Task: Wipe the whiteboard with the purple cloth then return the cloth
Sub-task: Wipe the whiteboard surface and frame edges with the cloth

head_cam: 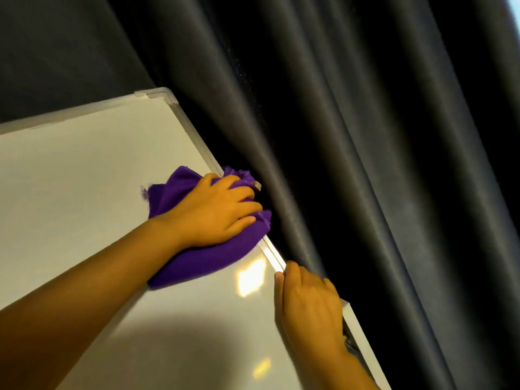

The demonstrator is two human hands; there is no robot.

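Observation:
A whiteboard point(84, 175) with a pale metal frame fills the lower left of the view, tilted. My left hand point(216, 212) presses a crumpled purple cloth point(202, 260) flat against the board near its right edge; part of the cloth spills over the frame. My right hand point(309, 308) grips the board's right frame lower down, thumb on the front, fingers wrapped behind the edge. A faint purple smear shows on the board just left of the cloth.
Dark grey curtains point(365, 136) hang directly behind the board's right edge, close to both hands. A dark wall point(56, 52) lies above the board. Bright light reflections glint on the board between my hands.

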